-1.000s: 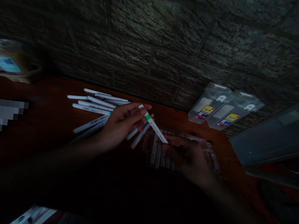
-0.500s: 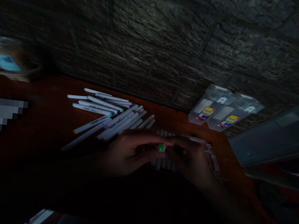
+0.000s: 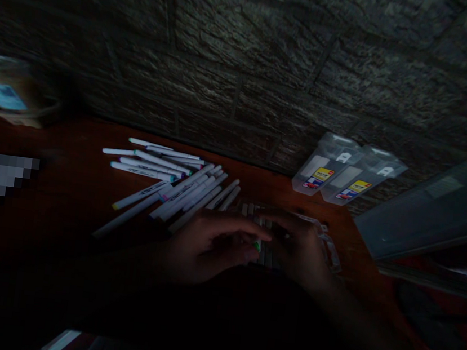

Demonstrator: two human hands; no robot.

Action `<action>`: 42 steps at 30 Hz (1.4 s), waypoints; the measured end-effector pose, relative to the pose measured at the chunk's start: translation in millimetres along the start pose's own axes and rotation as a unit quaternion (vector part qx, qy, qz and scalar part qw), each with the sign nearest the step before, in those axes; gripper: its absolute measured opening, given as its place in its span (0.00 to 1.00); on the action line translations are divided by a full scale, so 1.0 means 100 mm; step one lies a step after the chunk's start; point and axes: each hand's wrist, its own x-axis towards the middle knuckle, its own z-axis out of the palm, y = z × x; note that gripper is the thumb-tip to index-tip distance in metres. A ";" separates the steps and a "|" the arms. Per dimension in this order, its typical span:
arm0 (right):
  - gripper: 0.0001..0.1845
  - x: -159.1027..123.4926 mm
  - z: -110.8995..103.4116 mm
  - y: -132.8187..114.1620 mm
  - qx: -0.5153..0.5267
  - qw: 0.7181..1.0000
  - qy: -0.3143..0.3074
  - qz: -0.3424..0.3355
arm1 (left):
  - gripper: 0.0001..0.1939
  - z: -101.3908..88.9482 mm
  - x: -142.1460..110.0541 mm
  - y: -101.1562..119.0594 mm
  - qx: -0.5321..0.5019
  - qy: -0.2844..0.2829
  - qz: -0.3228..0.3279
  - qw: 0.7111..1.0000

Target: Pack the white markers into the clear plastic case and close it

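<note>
My left hand [image 3: 208, 240] is closed in a pinch on a marker with a green end [image 3: 256, 246], over a row of white markers [image 3: 264, 254]. Most of the held marker is hidden by my fingers. Facing it, my right hand [image 3: 299, 243] curves over the same row with fingers bent and apart, and I see nothing gripped in it. Its thumb is in shadow. The row lies beside a clear plastic case part [image 3: 329, 246], partly under my right hand. Left of my hands, loose white markers [image 3: 189, 189] with coloured ends lie in a spread pile.
Two clear plastic boxes [image 3: 314, 171] with yellow labels stand against the dark brick wall [image 3: 249, 46]. A cup with a straw [image 3: 8, 88] sits at the far left of the brown table [image 3: 75, 178]. A grey panel [image 3: 434, 205] rises past the table's right edge.
My left hand has lowered the green-ended marker toward the row, and its green end is now mostly covered. The fingertips of both hands have shifted slightly. The view has drifted a little.
</note>
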 end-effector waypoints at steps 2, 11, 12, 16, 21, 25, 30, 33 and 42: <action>0.16 0.00 0.00 0.01 -0.007 1.000 0.007 -0.003 | 0.11 0.00 0.00 0.02 -0.035 -0.010 -0.025 0.999; 0.15 0.01 -0.01 0.01 -0.043 0.999 0.016 -0.018 | 0.13 -0.01 0.05 0.01 -0.157 -0.052 -0.147 0.975; 0.15 0.01 -0.02 0.01 -0.042 0.999 0.016 -0.020 | 0.13 -0.01 0.05 0.00 -0.164 -0.054 -0.148 0.974; 0.15 0.01 -0.01 0.02 -0.046 0.999 0.016 -0.017 | 0.08 -0.01 0.04 -0.01 -0.184 -0.063 -0.137 0.971; 0.15 0.00 0.00 0.04 -0.039 0.999 0.016 -0.027 | 0.07 -0.03 0.04 0.00 -0.191 -0.071 -0.129 0.971; 0.15 0.00 0.00 0.03 -0.032 0.999 0.013 -0.026 | 0.07 -0.05 0.05 0.02 -0.212 -0.086 -0.160 0.960; 0.16 0.00 0.00 0.02 -0.032 0.999 0.005 -0.027 | 0.05 -0.04 0.06 0.03 -0.208 -0.082 -0.153 0.963; 0.16 -0.01 0.00 0.03 -0.038 0.999 0.008 -0.030 | 0.07 -0.03 0.05 0.03 -0.201 -0.078 -0.140 0.966; 0.16 0.00 0.00 0.01 -0.016 0.999 0.001 -0.043 | 0.11 -0.02 0.05 0.01 -0.204 -0.048 -0.143 0.967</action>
